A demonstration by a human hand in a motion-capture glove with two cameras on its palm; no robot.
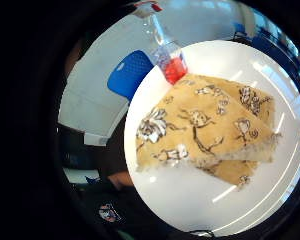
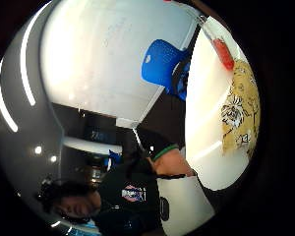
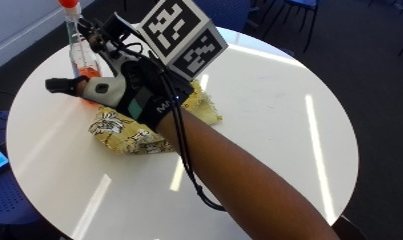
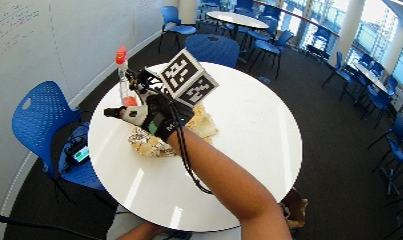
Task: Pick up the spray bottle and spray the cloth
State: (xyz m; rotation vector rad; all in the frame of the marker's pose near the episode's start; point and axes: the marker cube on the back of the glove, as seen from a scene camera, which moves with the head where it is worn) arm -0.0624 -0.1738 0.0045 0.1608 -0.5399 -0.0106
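A clear spray bottle with red liquid in its base and a red cap stands upright near the far left edge of the round white table. A folded yellow cloth with a dark floral print lies flat beside it. My gloved right hand hovers over the cloth, just right of the bottle, thumb stretched toward it, holding nothing. In the little finger side palm view the cloth fills the middle, with the bottle standing beyond it. The thumb side palm view catches the bottle and the cloth.
A blue chair stands left of the table, with a small lit device on its seat. Another blue chair is tucked in behind the table. Bare tabletop stretches to the right of the cloth.
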